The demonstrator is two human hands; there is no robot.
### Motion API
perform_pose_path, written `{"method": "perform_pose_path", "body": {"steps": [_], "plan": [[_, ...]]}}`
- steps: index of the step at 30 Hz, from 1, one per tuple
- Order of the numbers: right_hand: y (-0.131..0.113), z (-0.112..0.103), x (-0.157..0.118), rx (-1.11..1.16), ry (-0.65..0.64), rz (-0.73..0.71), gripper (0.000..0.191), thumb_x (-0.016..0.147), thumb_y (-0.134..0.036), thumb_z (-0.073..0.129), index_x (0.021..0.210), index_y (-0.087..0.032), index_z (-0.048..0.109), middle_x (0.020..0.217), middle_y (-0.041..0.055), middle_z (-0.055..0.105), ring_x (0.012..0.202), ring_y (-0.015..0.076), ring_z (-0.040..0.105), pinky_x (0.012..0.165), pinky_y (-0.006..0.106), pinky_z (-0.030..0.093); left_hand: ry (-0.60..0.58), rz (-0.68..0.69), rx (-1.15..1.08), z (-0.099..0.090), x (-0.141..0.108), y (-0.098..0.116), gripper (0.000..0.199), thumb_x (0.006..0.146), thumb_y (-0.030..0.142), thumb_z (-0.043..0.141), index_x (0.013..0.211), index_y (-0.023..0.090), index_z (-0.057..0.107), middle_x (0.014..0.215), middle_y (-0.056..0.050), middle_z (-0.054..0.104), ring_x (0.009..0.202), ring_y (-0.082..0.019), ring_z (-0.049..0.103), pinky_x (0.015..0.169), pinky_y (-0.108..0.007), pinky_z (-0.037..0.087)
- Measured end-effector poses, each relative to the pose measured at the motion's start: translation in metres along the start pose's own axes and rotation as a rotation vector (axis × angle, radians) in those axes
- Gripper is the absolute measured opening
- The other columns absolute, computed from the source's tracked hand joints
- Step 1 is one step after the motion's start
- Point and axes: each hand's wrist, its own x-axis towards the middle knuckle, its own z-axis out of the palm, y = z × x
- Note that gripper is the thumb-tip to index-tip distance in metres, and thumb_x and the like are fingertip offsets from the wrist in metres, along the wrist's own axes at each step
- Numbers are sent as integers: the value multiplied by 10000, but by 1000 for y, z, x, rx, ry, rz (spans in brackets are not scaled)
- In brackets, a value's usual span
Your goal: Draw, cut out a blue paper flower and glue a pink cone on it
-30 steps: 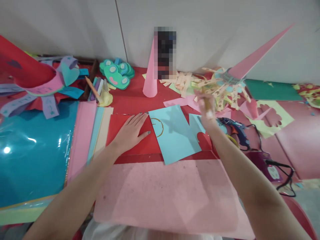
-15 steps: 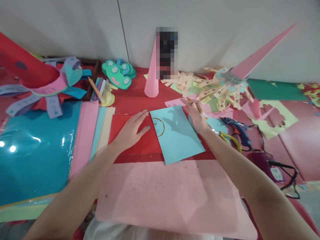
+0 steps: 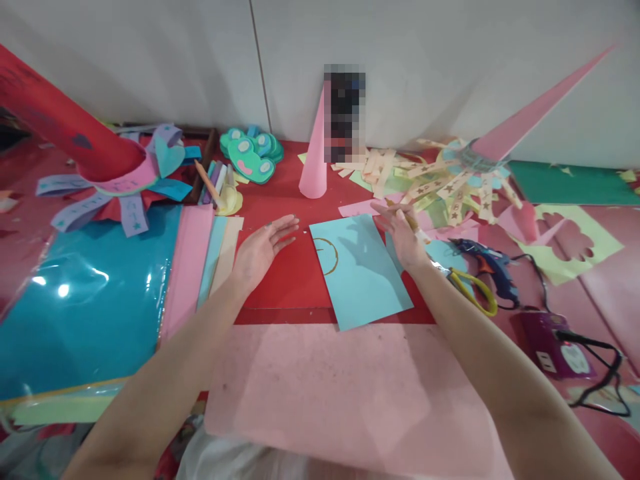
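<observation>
Key relation: the light-blue paper sheet point(image 3: 367, 287) lies between the two sets of fingers, flat on the red sheet point(image 3: 285, 280), to the right of and nearer the body than the left fingers, and to the left of and nearer the body than the right fingertips. Long axis looks to run away from the body, skewed, with the near end swung toward the right arm. Right hand point(image 3: 407, 241) is the closer one: its fingertips hang about at the far right corner, heel just beside the right edge. Can't tell if they touch the paper; the hand's shadow falls on it. Right fingers hold a brown pen point(image 3: 412, 223), the rest of them extended; can't tell which end writes. Left hand point(image 3: 261, 252) has nothing in it, fingers loosely parted, tips just short of the far left corner. The drawn brown arc point(image 3: 337, 256) sits at the sheet's left edge, to the right of and nearer the body than the left fingertips, so on the side away from the pen. Yellow-handled scissors point(image 3: 489, 304) lie right of and bodyward from the right fingers, past the wrist; glue gun point(image 3: 501, 277) just beyond those.
</observation>
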Motion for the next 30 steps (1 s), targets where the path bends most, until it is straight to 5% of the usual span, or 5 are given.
{"method": "perform_pose_path", "body": {"steps": [3, 9, 18, 24, 30], "plan": [[-3, 2, -5, -68, -24, -52, 286, 879, -540, 461, 960, -266, 479, 1146, 63, 661, 1152, 201, 584, 963, 448, 469, 76, 150, 424, 9, -6, -3, 411, 935, 366, 315, 1241, 194, 531, 1320, -86, 560, 1232, -216, 510, 1064, -427, 391], [-7, 8, -8, -435, -51, -171, 200, 858, -418, 547, 956, -256, 483, 1113, 95, 660, 1085, 235, 614, 969, 468, 460, -166, 273, 993, 22, -14, -9, 646, 909, 487, 439, 1439, 166, 257, 1511, -120, 314, 1406, -244, 261, 1160, -433, 216], [-4, 8, -1, -327, -60, -101, 344, 751, -398, 678, 973, -263, 452, 1253, 93, 561, 727, 147, 664, 737, 341, 554, -299, 319, 1024, 18, -12, -13, 719, 893, 507, 466, 1464, 185, 171, 1520, -94, 304, 1418, -204, 234, 1179, -386, 144], [-22, 7, -4, -222, -26, -49, 338, 676, -363, 741, 884, -271, 490, 1232, 28, 588, 760, 119, 635, 735, 305, 559, -294, 283, 1031, 19, -12, -9, 660, 912, 482, 435, 1447, 158, 224, 1530, -99, 279, 1426, -201, 206, 1182, -374, 147], [-20, -22, -14, -230, 31, 48, 320, 629, -265, 745, 842, -254, 507, 1193, 22, 608, 697, 104, 627, 639, 273, 553, -242, 281, 1064, 19, -12, -11, 520, 943, 205, 298, 1454, 155, 213, 1551, -80, 223, 1434, -170, 169, 1185, -384, 143]]}}
